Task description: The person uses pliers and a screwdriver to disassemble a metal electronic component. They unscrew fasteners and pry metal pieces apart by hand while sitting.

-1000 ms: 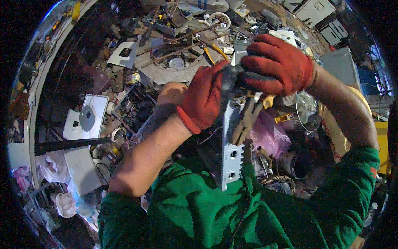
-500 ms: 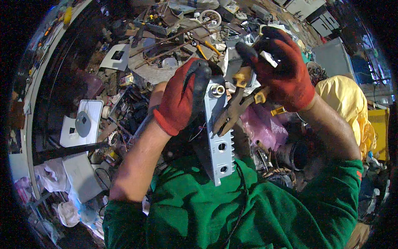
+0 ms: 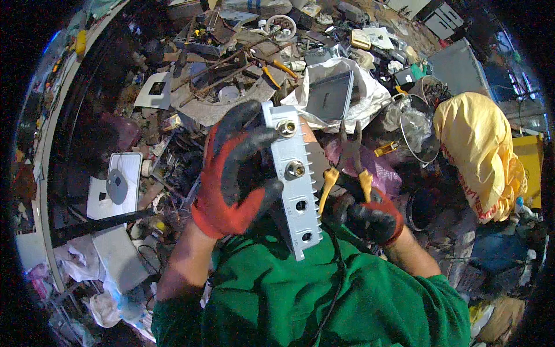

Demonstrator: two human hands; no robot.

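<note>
My left hand [image 3: 234, 173], in a red and black glove, grips the left side of a light grey metal housing [image 3: 293, 199] with cooling fins along its right edge. Its thumb and fingers curl at the housing's dark side. Two metal threaded connectors [image 3: 295, 169] stand on the upper part of the narrow face, with two round holes below them. On the right, my gloved right hand [image 3: 370, 214] is closed around pliers [image 3: 329, 180] with worn yellow handles. Their dark jaws point away from me, beside the housing and apart from it.
Beyond the housing lies a white sack [image 3: 370, 87] with a grey flat box [image 3: 329, 98] in it. A yellow sack [image 3: 483, 150] stands at right. Orange-handled pliers [image 3: 270, 76] lie among scrap at the back. A white panel [image 3: 124, 179] lies at left. A black cable [image 3: 335, 277] hangs over my shirt.
My right hand has come down and toward me with the pliers, whose jaws now point away. The left hand has slid from the housing's far end down its left side. Both connectors now show.
</note>
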